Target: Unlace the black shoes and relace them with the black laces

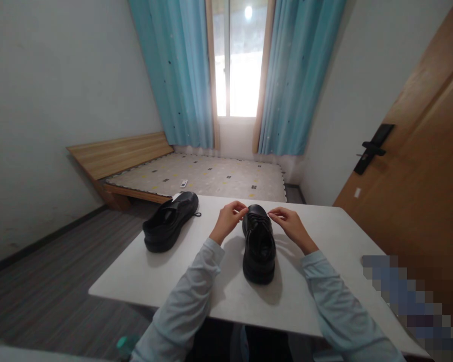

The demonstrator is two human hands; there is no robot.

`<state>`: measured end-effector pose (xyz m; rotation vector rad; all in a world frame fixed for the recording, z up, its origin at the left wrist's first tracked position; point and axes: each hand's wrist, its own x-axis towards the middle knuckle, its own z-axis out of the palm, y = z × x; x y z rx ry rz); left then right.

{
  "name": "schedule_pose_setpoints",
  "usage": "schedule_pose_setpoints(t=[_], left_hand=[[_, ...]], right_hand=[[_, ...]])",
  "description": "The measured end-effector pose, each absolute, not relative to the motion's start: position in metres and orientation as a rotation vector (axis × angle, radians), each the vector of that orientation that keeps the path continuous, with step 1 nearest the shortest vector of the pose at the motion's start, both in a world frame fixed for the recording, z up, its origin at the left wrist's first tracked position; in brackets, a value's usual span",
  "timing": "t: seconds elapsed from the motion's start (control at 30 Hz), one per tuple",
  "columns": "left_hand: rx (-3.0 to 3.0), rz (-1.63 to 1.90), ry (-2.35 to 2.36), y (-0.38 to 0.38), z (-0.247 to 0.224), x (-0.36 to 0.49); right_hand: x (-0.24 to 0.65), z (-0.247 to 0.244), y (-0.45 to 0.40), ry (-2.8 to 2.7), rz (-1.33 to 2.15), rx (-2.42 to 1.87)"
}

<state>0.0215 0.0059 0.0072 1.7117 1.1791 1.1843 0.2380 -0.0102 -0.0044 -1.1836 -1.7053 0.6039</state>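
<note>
A black lace-up shoe (259,251) stands on the white table (219,296) in front of me, toe pointing away. Its black laces (258,221) cross over the upper. On the shoe's left side, near the toe, my left hand (231,219) is closed in a pinch at the shoelace. My right hand (291,227) pinches at the lace from the right side, its fingertips close to the upper. The thin lace ends between the fingers are hard to make out. A second black shoe (169,223) sits at the table's left, with a small lace loop beside it.
Beyond the table is a bed (211,173) with a patterned mattress, a wooden headboard (124,153) and a small white remote-like object (183,184) on it. Blue curtains (181,75) flank a window. A wooden door (411,151) is at the right. A blurred patch covers the lower right.
</note>
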Motion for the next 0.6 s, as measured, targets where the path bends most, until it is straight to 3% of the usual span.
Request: schedule_pose_setpoints(t=[0.6], left_hand=[[1.792,1.115,1.198,0.008,-0.009,0.033]], right_hand=[[0.223,-0.017,-0.001,-1.651,0.568,-1.188]])
